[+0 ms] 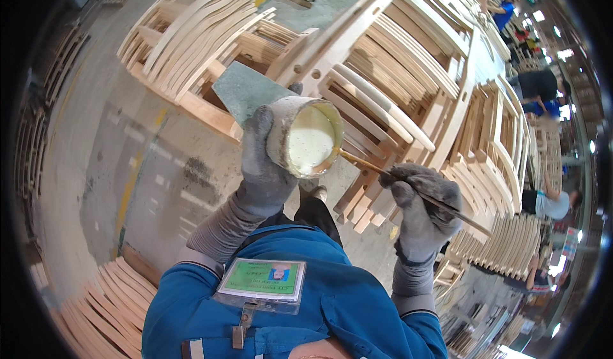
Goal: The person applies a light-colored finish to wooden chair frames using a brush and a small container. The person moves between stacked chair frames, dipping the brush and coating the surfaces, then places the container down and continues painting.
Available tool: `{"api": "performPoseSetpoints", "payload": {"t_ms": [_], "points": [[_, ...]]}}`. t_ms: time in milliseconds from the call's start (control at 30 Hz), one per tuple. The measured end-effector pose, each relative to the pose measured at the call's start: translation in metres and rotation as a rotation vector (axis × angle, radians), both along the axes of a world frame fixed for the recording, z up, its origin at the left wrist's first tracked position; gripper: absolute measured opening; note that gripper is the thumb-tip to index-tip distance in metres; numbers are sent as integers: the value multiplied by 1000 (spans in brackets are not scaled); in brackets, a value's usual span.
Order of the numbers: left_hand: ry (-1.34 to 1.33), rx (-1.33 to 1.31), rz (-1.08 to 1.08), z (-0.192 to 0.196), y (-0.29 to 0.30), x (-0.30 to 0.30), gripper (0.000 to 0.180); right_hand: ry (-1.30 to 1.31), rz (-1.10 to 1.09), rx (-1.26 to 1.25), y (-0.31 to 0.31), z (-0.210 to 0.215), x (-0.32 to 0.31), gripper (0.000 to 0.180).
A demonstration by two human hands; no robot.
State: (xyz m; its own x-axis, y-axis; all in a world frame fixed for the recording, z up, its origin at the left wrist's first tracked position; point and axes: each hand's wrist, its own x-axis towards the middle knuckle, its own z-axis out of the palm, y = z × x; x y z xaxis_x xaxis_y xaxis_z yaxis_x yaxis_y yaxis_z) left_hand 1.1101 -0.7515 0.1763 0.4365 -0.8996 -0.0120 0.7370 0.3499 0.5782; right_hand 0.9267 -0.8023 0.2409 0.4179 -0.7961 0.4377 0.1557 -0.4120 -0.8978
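My left hand (pixel 263 161), in a grey glove, grips a small crusted cup (pixel 288 118) filled with pale creamy glue (pixel 310 141). My right hand (pixel 423 207), also gloved in grey, holds a thin wooden stick (pixel 361 162) whose tip rests at the cup's lower rim. The stick's back end pokes out past my right hand toward the lower right. Just beyond the cup stands a light wooden chair frame (pixel 332 46) with round holes drilled near its end.
Stacks of pale wooden chair frames (pixel 191 33) fill the floor ahead and to the right (pixel 491 135). More curved wooden parts (pixel 102 301) lie at the lower left. Other people (pixel 543 199) work at the far right. A grey concrete floor (pixel 128 148) spreads left.
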Motion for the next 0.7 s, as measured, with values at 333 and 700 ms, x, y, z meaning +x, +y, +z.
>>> {"api": "performPoseSetpoints", "payload": {"t_ms": [333, 700], "points": [[-592, -122, 627, -27, 4, 4, 52, 85, 312, 37, 20, -9, -4, 13], [-588, -99, 621, -25, 1, 7, 60, -84, 294, 44, 6, -23, 29, 17]]}}
